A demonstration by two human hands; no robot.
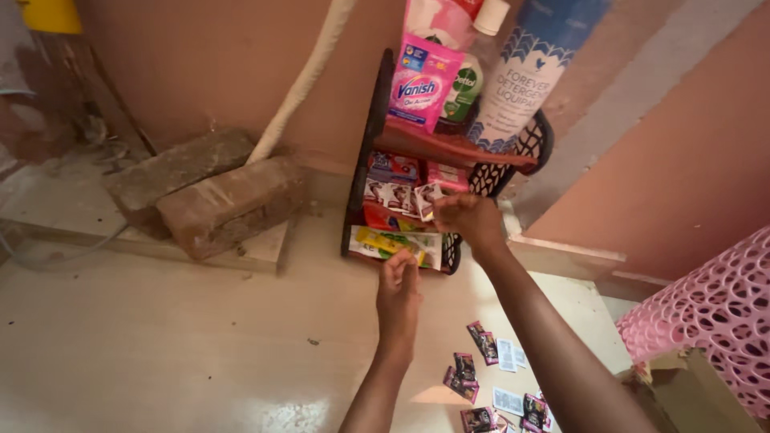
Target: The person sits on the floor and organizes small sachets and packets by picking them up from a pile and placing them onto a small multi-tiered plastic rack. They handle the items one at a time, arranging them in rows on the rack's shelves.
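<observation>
Small pink-and-white sachet (427, 200): lying pinched upright at the rack's middle shelf. Yellow-green flat packet (393, 243): lying lengthwise on the bottom shelf.

Warm dim light, floor glare, soft blur.

Both forearms are bare to the frame edge — no sleeves, rings or watch on left grip (399, 290) or right grip (469, 220).
</observation>
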